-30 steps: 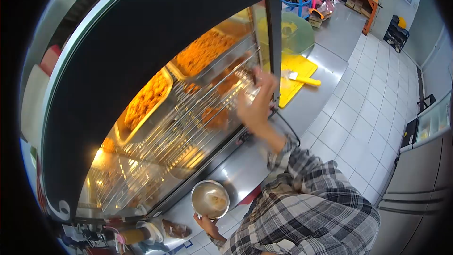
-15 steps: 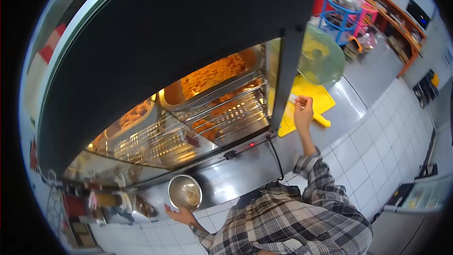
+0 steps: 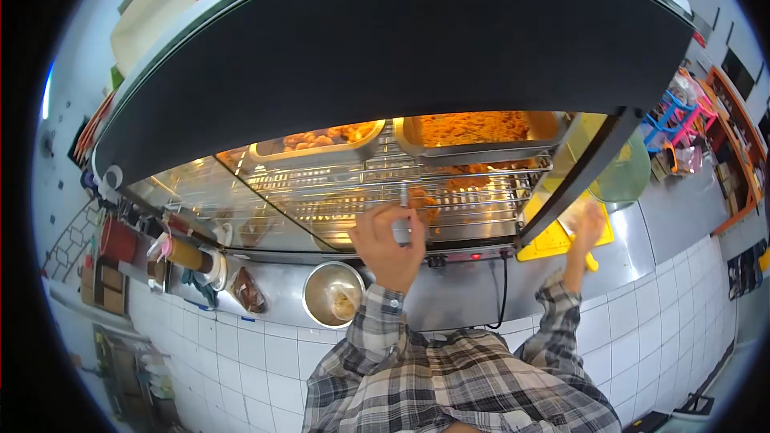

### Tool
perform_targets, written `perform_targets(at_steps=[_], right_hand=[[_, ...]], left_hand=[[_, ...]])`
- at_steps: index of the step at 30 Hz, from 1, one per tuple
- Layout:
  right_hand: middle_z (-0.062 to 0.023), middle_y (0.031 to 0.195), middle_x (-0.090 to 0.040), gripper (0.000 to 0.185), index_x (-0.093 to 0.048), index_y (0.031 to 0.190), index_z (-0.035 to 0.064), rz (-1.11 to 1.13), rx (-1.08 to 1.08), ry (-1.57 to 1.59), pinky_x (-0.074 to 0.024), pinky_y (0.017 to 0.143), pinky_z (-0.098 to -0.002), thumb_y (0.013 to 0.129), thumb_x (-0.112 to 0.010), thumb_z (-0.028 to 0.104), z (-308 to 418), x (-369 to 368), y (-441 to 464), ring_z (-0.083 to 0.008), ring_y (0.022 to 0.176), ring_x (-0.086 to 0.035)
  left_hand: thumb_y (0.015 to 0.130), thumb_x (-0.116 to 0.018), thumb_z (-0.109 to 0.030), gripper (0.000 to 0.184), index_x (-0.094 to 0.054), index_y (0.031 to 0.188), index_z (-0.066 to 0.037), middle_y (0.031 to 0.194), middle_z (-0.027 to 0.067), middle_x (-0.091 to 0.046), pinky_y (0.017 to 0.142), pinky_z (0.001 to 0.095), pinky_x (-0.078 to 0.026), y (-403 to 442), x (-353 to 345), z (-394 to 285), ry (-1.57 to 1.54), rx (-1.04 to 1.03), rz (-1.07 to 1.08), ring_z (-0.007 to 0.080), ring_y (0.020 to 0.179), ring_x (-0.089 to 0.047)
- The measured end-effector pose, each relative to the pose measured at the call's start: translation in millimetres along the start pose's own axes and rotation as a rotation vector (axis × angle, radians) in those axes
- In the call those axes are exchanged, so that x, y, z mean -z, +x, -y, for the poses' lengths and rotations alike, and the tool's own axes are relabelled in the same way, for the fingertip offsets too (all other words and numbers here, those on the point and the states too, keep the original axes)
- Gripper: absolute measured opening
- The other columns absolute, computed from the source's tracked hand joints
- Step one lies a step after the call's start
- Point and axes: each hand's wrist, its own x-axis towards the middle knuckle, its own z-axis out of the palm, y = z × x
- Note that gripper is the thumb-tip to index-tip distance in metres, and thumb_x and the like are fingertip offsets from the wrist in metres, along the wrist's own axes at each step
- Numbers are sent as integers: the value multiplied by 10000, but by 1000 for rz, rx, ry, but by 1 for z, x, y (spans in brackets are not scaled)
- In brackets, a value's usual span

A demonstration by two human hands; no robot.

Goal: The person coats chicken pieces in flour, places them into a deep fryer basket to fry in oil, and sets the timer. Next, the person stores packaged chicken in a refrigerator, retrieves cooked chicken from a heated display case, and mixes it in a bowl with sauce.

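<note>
My left hand [image 3: 389, 247] is closed on a small grey object [image 3: 403, 228] in front of the glass-sided food cabinet [image 3: 401, 32]; what the object is, I cannot make out. Blurred, my right hand [image 3: 587, 226] is over the yellow cutting board [image 3: 547, 242], close to the yellow knife handle [image 3: 592, 262]; its fingers are smeared. Inside the cabinet are a tray of orange crumbly food [image 3: 473, 128], a tray of round fried pieces [image 3: 325, 138] and fried pieces [image 3: 423, 204] on the wire rack. A steel bowl [image 3: 314, 293] holding something pale rests on the counter, left of my left forearm.
A green translucent tub [image 3: 626, 170] stands behind the cutting board. A black cable [image 3: 504, 293] hangs at the counter [image 3: 449, 297]. Further left are a brown packet [image 3: 246, 290] and a bottle [image 3: 186, 254]. Blue and pink racks [image 3: 670, 116] stand at the far right.
The view has swung right. My left hand has left the bowl's side and closed on the grey object. My right hand has gone from inside the cabinet to the cutting board.
</note>
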Motion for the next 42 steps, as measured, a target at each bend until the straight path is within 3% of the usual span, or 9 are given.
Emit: perform_targets(at_steps=[3,6,10,13,17,20,29,36,42], right_hand=[[-94,1206,-575,320,-535,1134,36,-90,384,245,-480,665,-243,946,-516,294,99,3,-52,-176,829,-613],[-122,1242,-560,532,-526,1230,28,159,640,235,-426,902,-300,934,-460,465,177,4,-96,-219,1101,-544],[-137,1204,-569,601,-550,1177,11,540,684,19,-405,936,-340,880,-504,532,255,-12,-190,-240,1140,-512],[-133,1176,-576,542,-593,1115,27,787,1530,-726,-351,994,-411,841,-564,494,309,-52,-225,-299,1164,-493],[-159,1125,-577,351,-551,1177,38,1039,1408,-858,-314,996,-488,921,-441,251,319,-138,-252,-357,1096,-489],[-195,1094,-568,294,-556,1081,4,914,1577,-853,-393,920,-450,943,-412,220,309,-190,-247,-369,1028,-522],[-210,1102,-579,293,-537,1138,18,892,1187,-1532,-452,868,-411,957,-398,202,333,-313,-242,-376,950,-589],[-201,1094,-584,277,-540,1125,18,953,1172,-1535,-454,860,-411,949,-410,187,334,-331,-251,-369,950,-591],[-193,1088,-587,263,-543,1113,17,1091,1393,-1297,-457,852,-412,942,-420,174,338,-266,-265,-364,951,-592]], left_hand=[[708,-692,-98,246,-537,894,-142,948,20,-571,747,372,-341,-3,7,4,46,65,21,219,889,-520],[723,-692,-115,222,-548,890,-142,929,21,-561,756,388,-346,-3,18,16,84,152,-17,230,893,-516],[745,-702,-153,207,-555,889,-133,912,27,-543,752,400,-355,2,36,37,206,209,-142,248,894,-511],[748,-713,-170,213,-561,892,-128,909,34,-535,744,399,-360,8,52,50,267,232,-220,252,886,-507],[744,-722,-181,220,-565,889,-125,905,38,-528,737,393,-363,12,73,77,309,243,-249,247,870,-503],[726,-746,-175,266,-549,889,-103,874,27,-517,740,368,-351,16,83,89,280,203,-278,224,825,-483],[724,-743,-114,306,-552,959,-71,922,53,-509,692,319,-364,4,114,98,26,275,-241,210,862,-474],[733,-715,-79,298,-558,985,-54,921,48,-495,685,311,-363,-17,131,106,-81,378,-185,184,777,-421],[739,-697,-61,296,-559,1001,-48,895,45,-480,682,300,-363,-16,144,110,-130,455,-186,160,734,-395]])
